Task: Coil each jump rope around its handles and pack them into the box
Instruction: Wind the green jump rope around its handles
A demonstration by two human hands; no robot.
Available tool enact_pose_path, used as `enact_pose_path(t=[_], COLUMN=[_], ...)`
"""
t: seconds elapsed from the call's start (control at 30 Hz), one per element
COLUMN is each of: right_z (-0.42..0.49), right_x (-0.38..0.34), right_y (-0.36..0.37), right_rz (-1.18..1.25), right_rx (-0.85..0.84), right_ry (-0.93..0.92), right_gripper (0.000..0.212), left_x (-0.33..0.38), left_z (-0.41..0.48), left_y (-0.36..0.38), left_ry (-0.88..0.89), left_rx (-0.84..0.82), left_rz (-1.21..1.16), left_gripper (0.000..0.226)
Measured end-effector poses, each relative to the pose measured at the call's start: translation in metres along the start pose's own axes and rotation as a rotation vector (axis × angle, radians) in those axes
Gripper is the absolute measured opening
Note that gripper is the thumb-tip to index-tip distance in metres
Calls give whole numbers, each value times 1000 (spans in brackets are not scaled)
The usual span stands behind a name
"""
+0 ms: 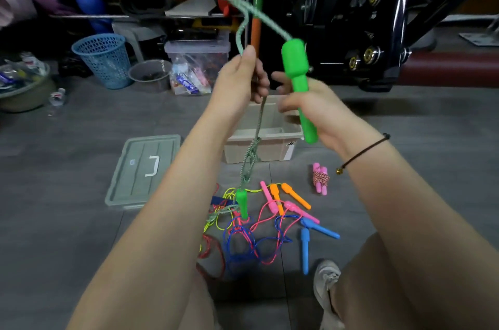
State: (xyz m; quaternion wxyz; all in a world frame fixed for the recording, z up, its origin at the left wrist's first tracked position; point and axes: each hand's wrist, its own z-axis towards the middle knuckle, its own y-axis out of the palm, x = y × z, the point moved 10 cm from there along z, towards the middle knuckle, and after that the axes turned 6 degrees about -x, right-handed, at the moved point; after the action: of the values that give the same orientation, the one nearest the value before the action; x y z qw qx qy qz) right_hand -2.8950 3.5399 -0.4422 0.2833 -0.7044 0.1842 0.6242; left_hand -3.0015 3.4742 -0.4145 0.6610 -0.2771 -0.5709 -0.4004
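Though slightly tilted, green handle (296,68) cord-end up.

Green rope (294,60) raised, tangled ropes (297,196) on floor, box (272,150) open

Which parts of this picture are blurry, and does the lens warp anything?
Head view: motion blur smears the right hand and the green handle it grips; the left hand, pinching the green rope, looks a little sharper; the loose handles on the floor are fairly crisp; the wide-angle lens stretches both forearms toward the bottom corners.
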Motion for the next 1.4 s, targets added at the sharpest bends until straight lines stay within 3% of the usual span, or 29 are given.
enact_pose_path(t=[0.07, 0.17, 0.27, 0.33, 0.5, 0.6, 0.67, 0.77, 0.83, 0.93, 1.03, 1.1, 1.2, 1.23, 1.33, 1.4], right_z=[1, -4, -5, -4, 9, 8, 8, 11, 11, 11, 10, 5, -7, -6, 6, 6], right_x=[14, 19, 14, 9, -11, -21, -25, -28, -29, -26, -11, 9, 38, 38, 11, 1], right_y=[16, 44, 55, 54, 9, -6, -9, -7, -9, -18, -24, -24, -15, -14, -26, -27], right_rz=[-23, 165, 56, 127, 553, 752, 859, 978, 992, 906, 609, 309, -48, -49, 267, 375], right_rx=[-141, -351, -405, -365, -76, -24, -6, -14, 3, 40, 47, 12, -107, -106, 22, 48], right_ry=[79, 135, 71, 65, -23, -73, -92, -117, -129, -111, 35, 211, 418, 406, 178, 124], right_gripper=[30, 15, 8, 12, 9, 13, 13, 14, 14, 13, 10, 6, 6, 5, 15, 20], left_x=[31, 69, 89, 79, 0, -49, -68, -85, -91, -99, -98, -94, -81, -76, -71, -59], left_z=[-3, -11, -20, -24, -25, -32, -44, -59, -53, -47, -47, -42, -40, -42, -49, -38], left_y=[6, 13, 21, 18, -17, -26, -6, 27, 24, 6, -7, -27, -65, -71, -61, -53], left_ry=[125, 266, 292, 210, -159, -370, -440, -446, -414, -513, -585, -603, -655, -675, -679, -526], left_rx=[-15, -110, -299, -362, -264, -220, -343, -500, -414, -269, -212, -185, -228, -214, -158, -77], left_rz=[-162, -433, -597, -579, -321, -4, 197, 429, 454, 268, 131, 349, 1109, 1111, 415, -61], left_gripper=[40, 42, 44, 44, 29, 68, 80, 43, 13, 9, 6, 16, 44, 41, 34, 37])
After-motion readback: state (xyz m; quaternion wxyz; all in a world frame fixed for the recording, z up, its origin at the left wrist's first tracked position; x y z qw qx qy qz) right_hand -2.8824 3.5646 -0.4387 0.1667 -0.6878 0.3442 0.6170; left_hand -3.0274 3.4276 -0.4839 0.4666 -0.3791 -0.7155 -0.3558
